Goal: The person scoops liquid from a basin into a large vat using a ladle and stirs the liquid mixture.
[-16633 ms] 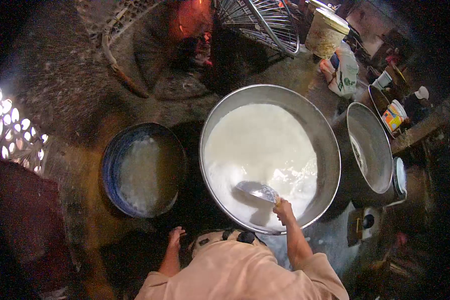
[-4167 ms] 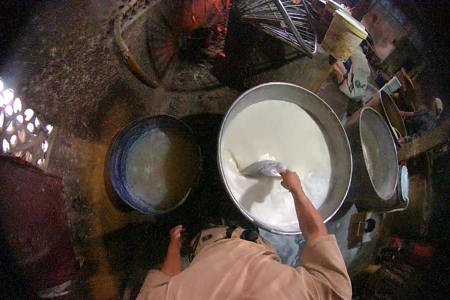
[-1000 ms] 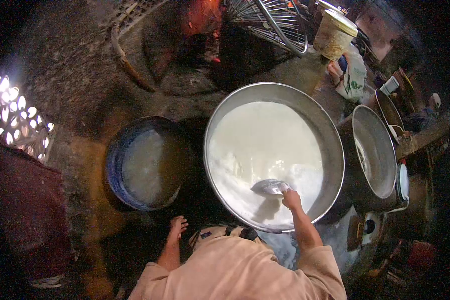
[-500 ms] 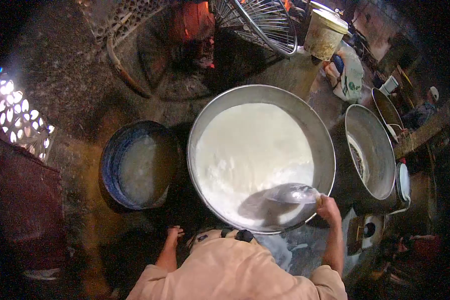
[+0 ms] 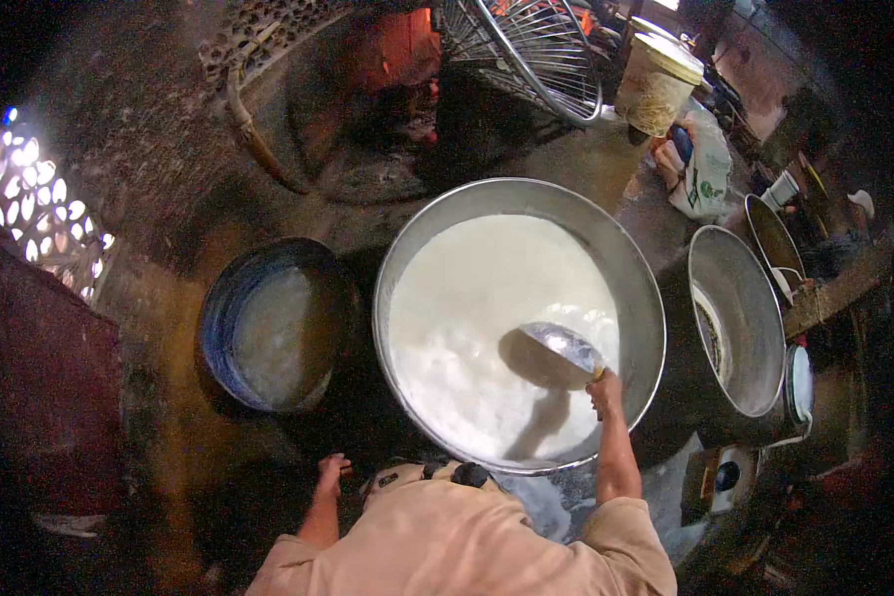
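A wide metal vat (image 5: pixel 640 268) holds white liquid (image 5: pixel 497 268), foamy in its near part. My right hand (image 5: pixel 605 390) grips the handle of a shiny metal scoop (image 5: pixel 563 345) over the right part of the liquid. The scoop points up and left, and its shadow falls on the white surface. My left hand (image 5: pixel 336 467) is beside my body, below the gap between the vat and the blue-rimmed basin. Some of its fingers stick out to the right, and nothing shows in them.
On the left is a blue round basin (image 5: pixel 219 343) with cloudy contents. A large metal pot (image 5: pixel 758 338) stands at the right. Beyond are a wire basket (image 5: pixel 526 60), a lidded bucket (image 5: pixel 656 87) and a plastic bag (image 5: pixel 703 174). A curved pole (image 5: pixel 258 149) lies at the upper left.
Since half a second ago, my right hand has moved left and up with the scoop, now tilted differently over the liquid. My left hand stays low beside my body.
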Motion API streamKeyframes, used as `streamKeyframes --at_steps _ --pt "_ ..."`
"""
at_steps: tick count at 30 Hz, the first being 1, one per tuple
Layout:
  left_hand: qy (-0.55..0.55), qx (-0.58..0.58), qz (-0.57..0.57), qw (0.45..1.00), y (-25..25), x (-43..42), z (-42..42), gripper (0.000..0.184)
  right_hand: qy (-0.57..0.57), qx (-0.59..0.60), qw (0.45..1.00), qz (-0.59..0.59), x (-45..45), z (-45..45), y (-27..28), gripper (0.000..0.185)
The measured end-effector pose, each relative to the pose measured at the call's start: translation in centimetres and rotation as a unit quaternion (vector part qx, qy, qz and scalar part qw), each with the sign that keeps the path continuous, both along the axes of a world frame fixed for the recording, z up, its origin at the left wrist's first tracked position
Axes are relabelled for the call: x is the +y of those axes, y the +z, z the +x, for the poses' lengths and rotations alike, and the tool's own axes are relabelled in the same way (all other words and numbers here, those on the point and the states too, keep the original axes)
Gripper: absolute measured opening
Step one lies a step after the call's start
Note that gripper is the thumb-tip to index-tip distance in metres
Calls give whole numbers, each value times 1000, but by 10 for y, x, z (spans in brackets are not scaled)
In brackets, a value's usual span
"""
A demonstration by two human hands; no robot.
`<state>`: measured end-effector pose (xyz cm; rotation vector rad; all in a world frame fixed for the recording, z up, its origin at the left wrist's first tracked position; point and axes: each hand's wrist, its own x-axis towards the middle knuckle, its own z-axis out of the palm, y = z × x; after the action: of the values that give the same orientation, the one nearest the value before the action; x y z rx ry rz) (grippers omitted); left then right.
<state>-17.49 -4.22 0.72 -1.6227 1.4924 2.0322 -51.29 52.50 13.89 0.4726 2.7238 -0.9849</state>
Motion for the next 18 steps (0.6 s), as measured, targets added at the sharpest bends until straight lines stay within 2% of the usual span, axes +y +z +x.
streamKeyframes --at_steps 3,7,9,12,15,18 --pt "-48 -57 -72 995 17 5 -7 42 10 -30 999 -39 -28 14 -1 18" --pt "-53 -71 -79 993 -38 -19 -2 38 45 -31 998 -25 -47 25 -67 18" --pt "-61 -43 -87 993 -55 -27 -5 35 24 -66 994 -86 -71 39 -55 21" --pt "-52 -81 -61 993 -65 -32 -26 33 36 -75 994 -65 -101 54 -63 26" --pt "-70 44 -34 996 -43 -43 -41 34 33 -127 990 -59 -142 68 -49 29" --pt "-66 42 10 997 -32 -54 -56 35 26 -141 987 -73 -171 86 -37 31"
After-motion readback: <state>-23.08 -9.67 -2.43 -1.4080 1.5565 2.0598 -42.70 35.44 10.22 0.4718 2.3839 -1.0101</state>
